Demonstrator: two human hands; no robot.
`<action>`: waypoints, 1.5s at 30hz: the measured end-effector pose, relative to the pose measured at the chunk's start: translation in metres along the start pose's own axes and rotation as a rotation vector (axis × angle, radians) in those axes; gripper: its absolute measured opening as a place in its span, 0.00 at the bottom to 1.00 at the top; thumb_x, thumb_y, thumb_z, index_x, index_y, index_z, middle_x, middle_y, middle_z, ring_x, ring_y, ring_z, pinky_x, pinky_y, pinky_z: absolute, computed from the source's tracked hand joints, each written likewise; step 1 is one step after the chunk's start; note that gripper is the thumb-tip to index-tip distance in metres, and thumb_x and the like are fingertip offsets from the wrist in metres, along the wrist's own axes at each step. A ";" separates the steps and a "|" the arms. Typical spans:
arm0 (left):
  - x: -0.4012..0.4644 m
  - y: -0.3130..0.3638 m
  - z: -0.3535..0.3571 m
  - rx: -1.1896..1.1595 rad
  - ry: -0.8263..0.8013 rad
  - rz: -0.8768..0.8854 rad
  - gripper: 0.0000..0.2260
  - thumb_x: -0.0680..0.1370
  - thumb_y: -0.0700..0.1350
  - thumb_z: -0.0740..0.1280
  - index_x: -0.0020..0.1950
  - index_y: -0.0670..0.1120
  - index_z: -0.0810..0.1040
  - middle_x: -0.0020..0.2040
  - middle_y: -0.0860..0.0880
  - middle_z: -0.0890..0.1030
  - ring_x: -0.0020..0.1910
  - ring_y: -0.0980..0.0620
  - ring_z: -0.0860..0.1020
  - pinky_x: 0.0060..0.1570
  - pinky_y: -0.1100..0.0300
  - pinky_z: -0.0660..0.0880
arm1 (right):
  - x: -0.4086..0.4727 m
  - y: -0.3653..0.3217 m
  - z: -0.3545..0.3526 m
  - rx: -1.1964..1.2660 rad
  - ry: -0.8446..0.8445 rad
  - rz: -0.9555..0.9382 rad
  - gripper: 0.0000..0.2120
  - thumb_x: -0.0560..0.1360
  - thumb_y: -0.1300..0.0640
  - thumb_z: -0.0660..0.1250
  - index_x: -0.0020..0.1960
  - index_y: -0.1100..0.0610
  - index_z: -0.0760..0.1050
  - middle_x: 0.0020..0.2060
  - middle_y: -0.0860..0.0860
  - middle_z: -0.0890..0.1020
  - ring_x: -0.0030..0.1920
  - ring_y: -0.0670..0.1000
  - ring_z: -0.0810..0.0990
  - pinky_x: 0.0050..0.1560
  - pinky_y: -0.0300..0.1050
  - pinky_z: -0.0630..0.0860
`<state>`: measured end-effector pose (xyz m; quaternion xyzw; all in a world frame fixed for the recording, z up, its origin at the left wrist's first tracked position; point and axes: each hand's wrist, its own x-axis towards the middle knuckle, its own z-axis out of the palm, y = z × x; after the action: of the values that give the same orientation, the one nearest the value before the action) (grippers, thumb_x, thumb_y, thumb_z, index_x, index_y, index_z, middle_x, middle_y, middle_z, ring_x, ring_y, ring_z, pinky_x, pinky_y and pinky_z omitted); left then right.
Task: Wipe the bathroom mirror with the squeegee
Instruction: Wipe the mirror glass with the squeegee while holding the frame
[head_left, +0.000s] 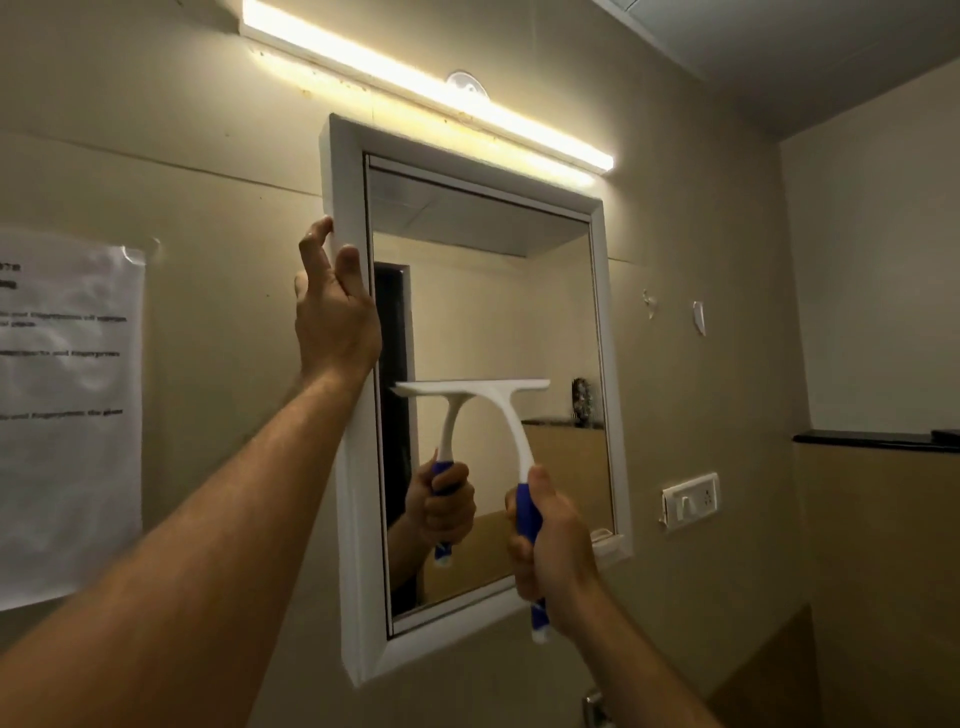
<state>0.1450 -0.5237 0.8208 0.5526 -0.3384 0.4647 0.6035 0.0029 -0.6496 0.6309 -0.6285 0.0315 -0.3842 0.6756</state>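
Squeegee (485, 415): white plastic head and arched neck, blue grip. Blade runs level across the lower middle of the glass, long axis side to side, apparently against or just at the surface; contact itself cannot be confirmed. The grip drops down and to the right from the blade.

Right hand (550, 545): fingers clenched round the blue grip, thumb up along it. Directly below the blade, so the blade lies above and slightly left of the fingers. This is the nearer hand, and the only one on the tool.

Bathroom mirror (498, 291): rectangular glass in a white frame (340, 171), wall-mounted, taller than wide. Reflects the squeegee, the gripping hand and a ceiling. Judgement: most glass lies above the blade, a narrower band below it; a downward pull would clear only the lower band.

Left hand (335, 317): at the frame's left edge, upper half, fingers loosely spread, grasping nothing firmly; it appears to steady the frame.

Tube light (415, 83): lit, mounted above the mirror.

Paper notice (67, 415): taped to the wall left of the mirror, printed lines too blurred to read.

Switch plate (691, 499): white, on the wall right of the mirror. No brand visible anywhere.
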 end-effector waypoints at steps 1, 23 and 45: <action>0.000 -0.001 0.001 0.002 0.003 0.000 0.20 0.82 0.57 0.49 0.74 0.55 0.57 0.63 0.41 0.72 0.46 0.54 0.73 0.37 0.65 0.68 | 0.004 -0.003 0.000 0.022 -0.011 -0.007 0.24 0.80 0.38 0.51 0.39 0.54 0.73 0.24 0.49 0.68 0.22 0.48 0.62 0.23 0.39 0.60; -0.004 0.000 0.001 0.022 0.002 -0.007 0.19 0.81 0.60 0.48 0.72 0.60 0.55 0.50 0.38 0.77 0.38 0.43 0.78 0.32 0.54 0.75 | 0.088 -0.094 0.003 0.191 -0.052 -0.200 0.13 0.80 0.50 0.53 0.44 0.56 0.71 0.26 0.51 0.73 0.20 0.47 0.65 0.19 0.37 0.62; -0.004 -0.002 0.003 0.098 0.035 0.013 0.21 0.81 0.60 0.49 0.73 0.57 0.55 0.56 0.41 0.77 0.46 0.45 0.78 0.43 0.51 0.76 | 0.125 -0.121 -0.035 0.083 0.170 -0.330 0.16 0.82 0.50 0.53 0.57 0.52 0.78 0.26 0.50 0.71 0.21 0.45 0.64 0.19 0.39 0.63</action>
<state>0.1458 -0.5269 0.8170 0.5711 -0.3084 0.4941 0.5784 0.0142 -0.7375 0.7848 -0.5618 -0.0309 -0.5427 0.6237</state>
